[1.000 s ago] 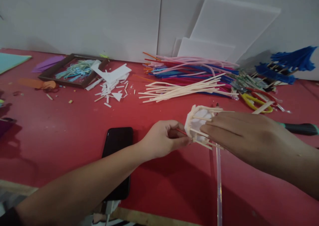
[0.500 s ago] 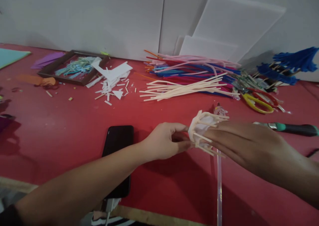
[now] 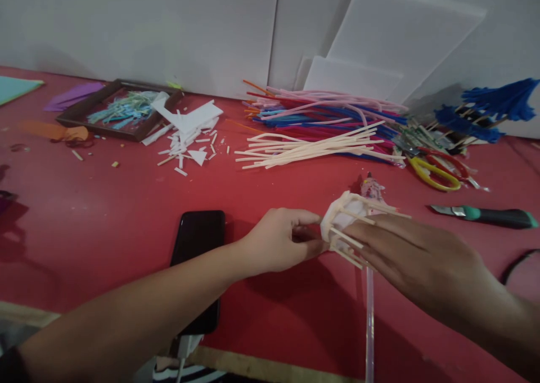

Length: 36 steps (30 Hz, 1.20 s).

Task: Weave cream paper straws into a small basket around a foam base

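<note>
Above the red table I hold a small craft frame (image 3: 337, 219), with a white rounded base and several cream sticks pointing out to the right. My left hand (image 3: 280, 239) pinches the base's left edge between thumb and fingers. From the other side, the fingers of my right hand (image 3: 426, 253) reach in among the sticks against the white base; their tips are partly hidden. Just behind the frame lies a pinkish, lumpy thing with a dark tip (image 3: 373, 187), possibly a glue gun. A clear rod (image 3: 370, 321) runs from under the frame toward the near edge.
A black phone (image 3: 200, 231) lies partly under my left forearm. Behind are cream sticks (image 3: 312, 147), coloured pipe cleaners (image 3: 329, 104), white scraps (image 3: 194, 121) and a brown tray (image 3: 143, 133). Scissors (image 3: 434, 178) and a utility knife with its blade out (image 3: 485, 214) lie right.
The craft frame has turned slightly, its sticks now reaching farther right. My right hand has shifted a little right and down, uncovering more of the knife. My left hand has hardly moved.
</note>
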{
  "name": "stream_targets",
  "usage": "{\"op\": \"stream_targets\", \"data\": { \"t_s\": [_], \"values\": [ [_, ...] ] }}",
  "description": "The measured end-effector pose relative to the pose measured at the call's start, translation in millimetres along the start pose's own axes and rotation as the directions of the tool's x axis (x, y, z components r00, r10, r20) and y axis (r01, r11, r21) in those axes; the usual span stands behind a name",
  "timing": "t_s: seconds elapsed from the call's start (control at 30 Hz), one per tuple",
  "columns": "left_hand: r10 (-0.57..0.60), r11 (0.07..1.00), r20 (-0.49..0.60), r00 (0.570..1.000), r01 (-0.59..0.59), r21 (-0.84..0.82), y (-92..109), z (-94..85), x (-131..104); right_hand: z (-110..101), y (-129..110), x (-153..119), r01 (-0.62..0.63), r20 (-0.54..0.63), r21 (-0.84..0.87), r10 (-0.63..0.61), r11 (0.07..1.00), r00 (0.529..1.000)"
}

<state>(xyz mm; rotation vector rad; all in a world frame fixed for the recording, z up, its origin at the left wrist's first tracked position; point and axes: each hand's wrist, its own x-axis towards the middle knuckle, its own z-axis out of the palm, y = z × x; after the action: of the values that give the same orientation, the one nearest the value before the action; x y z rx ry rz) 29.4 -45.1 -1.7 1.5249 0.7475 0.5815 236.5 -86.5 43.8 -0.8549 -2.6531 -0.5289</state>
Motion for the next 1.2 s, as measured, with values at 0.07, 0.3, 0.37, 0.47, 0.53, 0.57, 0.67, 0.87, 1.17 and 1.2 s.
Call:
{"op": "stream_targets", "data": {
  "t_s": [0.07, 0.3, 0.37, 0.47, 0.53, 0.57, 0.67, 0.87, 1.17, 1.2],
  "values": [
    [0.004, 1.000, 0.001, 1.000, -0.004, -0.016, 0, 0.5, 0, 0, -3, 2, -0.050, -0.012, 0.014, 0.050, 0.999, 0.999],
    [0.023, 0.996, 0.011, 1.000, -0.024, 0.084, -1, 0.4, 0, 1, -10, 4, -0.299, 0.060, 0.203, 0.293, 0.932, 0.954],
    [0.040, 0.993, 0.018, 0.999, -0.042, 0.108, -1, -0.1, 0, 1, -12, 4, -0.327, 0.066, 0.227, 0.320, 0.918, 0.945],
    [0.072, 0.987, 0.036, 0.997, -0.076, 0.138, -1, -0.7, -1, 1, -15, 5, -0.372, 0.061, 0.243, 0.369, 0.896, 0.928],
    [0.084, 0.986, 0.041, 0.996, -0.089, 0.143, 0, -0.9, -1, 1, -17, 7, -0.395, 0.056, 0.241, 0.394, 0.886, 0.918],
    [0.086, 0.985, 0.040, 0.995, -0.091, 0.146, 1, -0.9, -2, 1, -18, 8, -0.398, 0.053, 0.237, 0.397, 0.886, 0.916],
    [0.082, 0.983, 0.021, 0.996, -0.084, 0.161, 4, -0.1, -3, 0, -19, 10, -0.380, 0.040, 0.226, 0.381, 0.897, 0.924],
    [0.072, 0.984, -0.054, 0.996, -0.061, 0.169, 6, 1.1, -5, 1, -17, 9, -0.304, 0.067, 0.228, 0.296, 0.925, 0.953],
    [0.082, 0.989, 0.001, 0.997, -0.081, 0.126, 1, 0.9, -2, 1, -9, 12, -0.245, -0.002, 0.239, 0.253, 0.939, 0.967],
    [0.080, 0.988, 0.006, 0.997, -0.080, 0.129, 1, 1.0, -2, 1, -9, 12, -0.255, -0.005, 0.231, 0.263, 0.939, 0.965]
  ]
}}
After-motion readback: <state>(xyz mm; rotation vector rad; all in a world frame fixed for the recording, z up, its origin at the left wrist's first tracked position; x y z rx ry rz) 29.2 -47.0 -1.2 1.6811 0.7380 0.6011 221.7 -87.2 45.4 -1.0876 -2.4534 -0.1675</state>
